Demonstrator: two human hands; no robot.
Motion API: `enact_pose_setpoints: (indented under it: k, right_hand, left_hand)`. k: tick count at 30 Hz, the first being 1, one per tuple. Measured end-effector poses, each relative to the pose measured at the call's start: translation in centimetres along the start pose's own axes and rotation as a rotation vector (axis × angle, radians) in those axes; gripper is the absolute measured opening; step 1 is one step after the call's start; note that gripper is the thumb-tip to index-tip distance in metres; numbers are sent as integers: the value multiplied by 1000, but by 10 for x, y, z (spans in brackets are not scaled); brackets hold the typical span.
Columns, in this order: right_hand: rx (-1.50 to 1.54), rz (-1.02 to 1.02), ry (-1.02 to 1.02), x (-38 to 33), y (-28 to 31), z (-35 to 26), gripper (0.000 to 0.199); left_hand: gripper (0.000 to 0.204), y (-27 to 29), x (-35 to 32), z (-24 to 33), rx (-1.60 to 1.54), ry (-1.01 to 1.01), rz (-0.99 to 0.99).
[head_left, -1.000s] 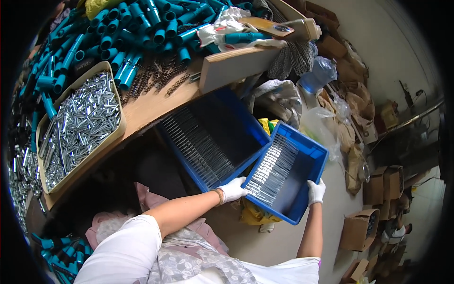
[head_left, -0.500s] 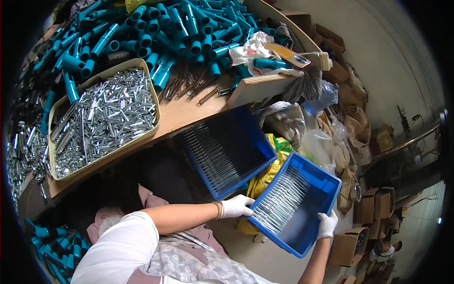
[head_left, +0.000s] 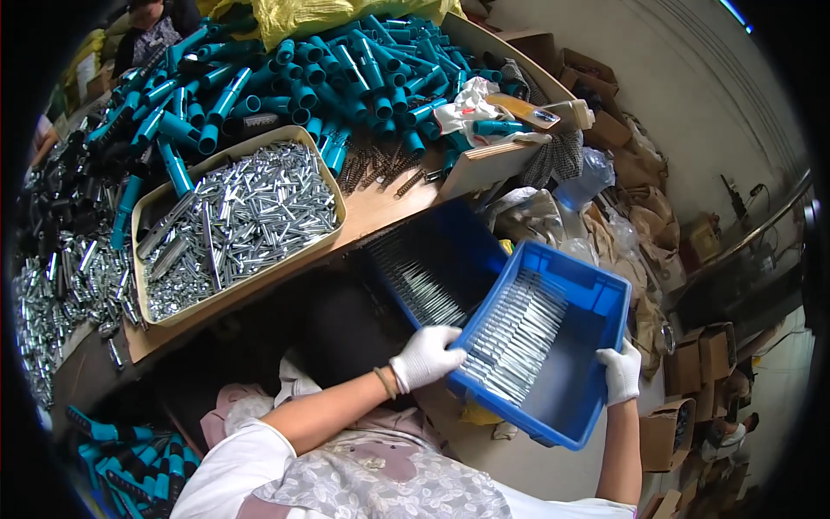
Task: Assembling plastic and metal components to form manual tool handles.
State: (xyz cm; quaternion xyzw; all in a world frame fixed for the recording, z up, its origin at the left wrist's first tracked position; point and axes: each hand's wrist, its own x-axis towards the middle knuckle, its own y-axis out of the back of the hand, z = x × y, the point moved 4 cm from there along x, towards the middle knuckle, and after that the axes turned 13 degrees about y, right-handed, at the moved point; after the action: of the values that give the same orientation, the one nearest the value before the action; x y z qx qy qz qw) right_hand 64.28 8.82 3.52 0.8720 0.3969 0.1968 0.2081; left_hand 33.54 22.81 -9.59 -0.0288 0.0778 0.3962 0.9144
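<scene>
A blue plastic bin [head_left: 596,298] is held up and tilted between my two white-gloved hands. Rows of thin silvery metal rods [head_left: 519,333] lie along its left side, while its right side shows bare floor. My left hand [head_left: 428,357] is closed on the bin's left edge. On the opposite edge, my right hand [head_left: 620,372] has its fingers closed over the rim. Behind and partly beneath it is a second blue bin [head_left: 471,227], in shadow, with more rods [head_left: 428,290] in it. The held bin overlaps that one's right part.
On the workbench [head_left: 380,212] lie a pile of teal tubes [head_left: 346,78], dark springs [head_left: 380,164] and a cream tray [head_left: 337,195] of metal pins. A board [head_left: 484,164] stands at its right end. Cardboard boxes [head_left: 666,432] line the right side. More teal parts [head_left: 143,467] are at lower left.
The held bin has moved slightly up and now overlaps more of the second bin. Both hands have kept their grip on it. The view has shifted, showing a person at top left.
</scene>
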Motion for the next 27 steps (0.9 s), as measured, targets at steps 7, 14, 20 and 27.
enact_pose_setpoints:
  k: [7,14,20,27]
  right_hand:
    - [86,5,-23,-1,-15,-7,32]
    - [115,2,40,13,-29,-26,35]
    - [129,-32,58,37,-59,-21,35]
    - [143,-52,60,63,-115,-8,30]
  left_hand:
    - [34,36,6,29,63,-10,-36]
    - [34,42,13,26,78,-59,14]
    - [32,69,26,20,-17,7,-15]
    - [32,114,40,16,58,47,27]
